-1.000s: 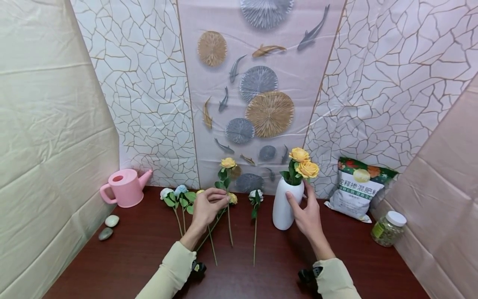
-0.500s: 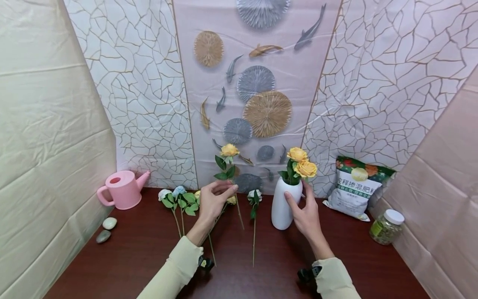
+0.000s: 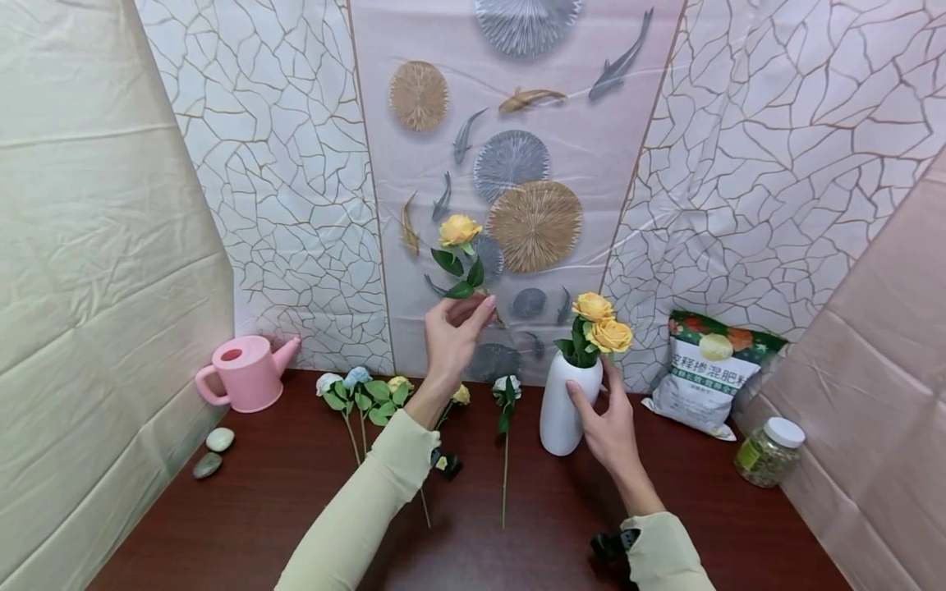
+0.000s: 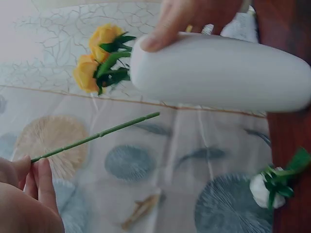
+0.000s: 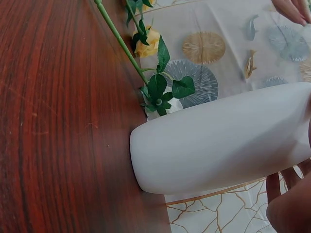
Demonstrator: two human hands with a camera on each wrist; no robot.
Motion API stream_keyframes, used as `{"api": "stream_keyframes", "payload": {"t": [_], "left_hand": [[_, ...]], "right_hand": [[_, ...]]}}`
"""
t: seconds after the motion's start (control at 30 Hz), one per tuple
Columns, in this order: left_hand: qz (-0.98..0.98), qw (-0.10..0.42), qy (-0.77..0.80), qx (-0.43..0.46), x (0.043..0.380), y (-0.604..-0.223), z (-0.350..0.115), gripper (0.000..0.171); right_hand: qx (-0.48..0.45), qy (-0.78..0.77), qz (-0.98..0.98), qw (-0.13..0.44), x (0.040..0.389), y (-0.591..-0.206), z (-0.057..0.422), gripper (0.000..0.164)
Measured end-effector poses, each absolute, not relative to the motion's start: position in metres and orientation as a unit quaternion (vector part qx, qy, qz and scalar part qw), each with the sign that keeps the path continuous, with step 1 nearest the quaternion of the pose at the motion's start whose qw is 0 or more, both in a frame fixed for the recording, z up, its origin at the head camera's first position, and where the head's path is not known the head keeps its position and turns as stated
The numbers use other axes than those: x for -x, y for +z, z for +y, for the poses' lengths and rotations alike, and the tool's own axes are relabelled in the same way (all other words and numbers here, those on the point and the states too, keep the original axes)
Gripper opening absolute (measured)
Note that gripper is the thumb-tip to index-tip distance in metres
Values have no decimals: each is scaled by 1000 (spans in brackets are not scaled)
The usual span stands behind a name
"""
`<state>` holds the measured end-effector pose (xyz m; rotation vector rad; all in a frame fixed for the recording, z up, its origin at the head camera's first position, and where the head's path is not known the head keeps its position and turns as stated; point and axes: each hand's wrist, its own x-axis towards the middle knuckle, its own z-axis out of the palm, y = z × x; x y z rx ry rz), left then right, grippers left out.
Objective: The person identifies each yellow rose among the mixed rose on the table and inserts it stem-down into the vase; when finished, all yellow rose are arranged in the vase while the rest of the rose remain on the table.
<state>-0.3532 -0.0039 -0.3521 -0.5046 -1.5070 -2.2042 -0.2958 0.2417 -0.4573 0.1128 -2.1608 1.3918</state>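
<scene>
With the vase taken as the centre of the clock and the person at six, the work looks partway along. Nearest, on the dark wooden table (image 3: 554, 525), a lone white rose (image 3: 506, 408) lies at nine o'clock, its bare stem running toward the person. The right hand (image 3: 608, 419), at four, grips the white vase (image 3: 567, 408) near its neck, thumb across the front; the vase stands on the table, roughly upright. Two yellow roses (image 3: 610, 336) rise from its mouth, so those two seem done. At ten, raised above the table, the left hand (image 3: 452, 336) pinches a third yellow rose (image 3: 460, 233) by its stem; the left wrist view shows the cut end pointing toward the vase but apart from it, so this one is not yet in. Beyond the left forearm, at nine, lie a white flower (image 3: 328, 382), a blue flower (image 3: 358, 376) and two more yellow blooms (image 3: 400, 384), their stems partly hidden. Those four and the lone white rose seem to be what is left, if all are meant for the vase. Farther off, a pink watering can (image 3: 247, 375) sits at nine, a fertilizer bag (image 3: 698, 382) at three, both apart from the flowers.
</scene>
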Motion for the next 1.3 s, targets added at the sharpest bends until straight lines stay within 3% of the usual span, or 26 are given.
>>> {"api": "stream_keyframes", "payload": {"t": [0.5,1.3], "left_hand": [[-476,249,-824,182,355,-323,33,32],[-640,260,-693,204,340,-343,58,26]], "right_hand": [[-48,520,-804,283,296,-458,242,75],[-46,517,-805,287,298,-460,243,75]]}}
